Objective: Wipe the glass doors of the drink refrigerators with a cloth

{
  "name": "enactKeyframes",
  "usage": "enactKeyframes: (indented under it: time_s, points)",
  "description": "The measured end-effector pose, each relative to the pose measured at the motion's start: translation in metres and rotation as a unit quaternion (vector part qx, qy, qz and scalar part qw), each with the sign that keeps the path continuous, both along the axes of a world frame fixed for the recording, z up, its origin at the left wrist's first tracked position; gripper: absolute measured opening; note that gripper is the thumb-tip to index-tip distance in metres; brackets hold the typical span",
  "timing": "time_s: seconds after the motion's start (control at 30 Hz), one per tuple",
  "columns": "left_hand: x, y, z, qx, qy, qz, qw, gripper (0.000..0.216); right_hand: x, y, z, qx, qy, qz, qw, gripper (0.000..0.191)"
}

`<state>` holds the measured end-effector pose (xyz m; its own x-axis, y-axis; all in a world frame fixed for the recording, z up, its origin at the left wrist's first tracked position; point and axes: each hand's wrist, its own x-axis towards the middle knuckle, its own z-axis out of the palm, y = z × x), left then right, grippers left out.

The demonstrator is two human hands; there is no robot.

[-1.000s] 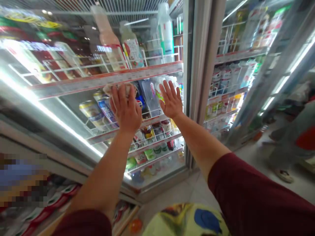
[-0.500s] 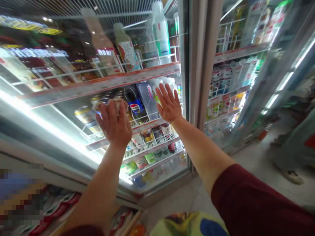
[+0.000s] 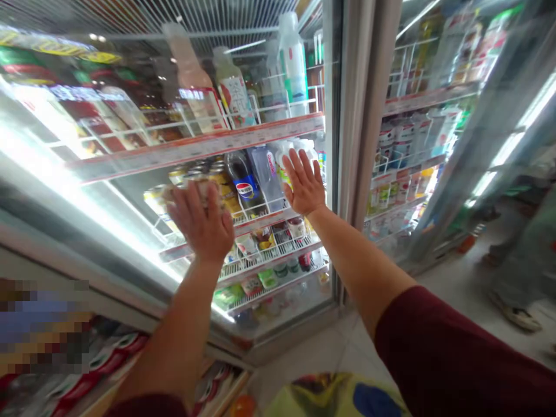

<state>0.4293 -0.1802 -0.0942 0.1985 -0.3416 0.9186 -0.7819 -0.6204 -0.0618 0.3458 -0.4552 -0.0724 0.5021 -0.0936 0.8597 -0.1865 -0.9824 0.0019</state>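
Note:
My left hand (image 3: 202, 223) presses a pale, crumpled cloth (image 3: 212, 190) against the glass door (image 3: 282, 315) of a lit drinks cooler. Its fingers are smeared by motion and cover most of the cloth. Flat on the same glass, fingers spread, my right hand (image 3: 306, 184) holds nothing. Behind the pane, between the two hands, stand a dark Pepsi bottle (image 3: 245, 185) and a clear bottle (image 3: 267, 174) with a pink label. Cans (image 3: 158, 202) show beside my left hand.
A metal door frame (image 3: 350, 145) runs along the right, with another stocked cooler section (image 3: 397, 139) beyond. Red-and-white packages (image 3: 117, 350) sit low at the left. A person's shoe (image 3: 516, 313) is on the floor at the right.
The view has shifted slightly, so the cooler appears a little further right. My left hand has moved a little left over the glass with the cloth; my right hand stays flat on the pane.

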Motion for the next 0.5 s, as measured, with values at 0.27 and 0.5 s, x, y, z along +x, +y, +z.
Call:
enactKeyframes:
  time_s: [0.27, 0.5]
  points:
    - [0.018, 0.043, -0.007, 0.079, 0.041, -0.022, 0.996, 0.047, 0.005, -0.002, -0.006, -0.006, -0.031, 0.001, 1.000, 0.067]
    - [0.003, 0.058, -0.031, 0.060, -0.039, 0.011, 0.997, 0.056, 0.008, -0.007, -0.008, 0.003, -0.051, 0.025, 0.998, 0.070]
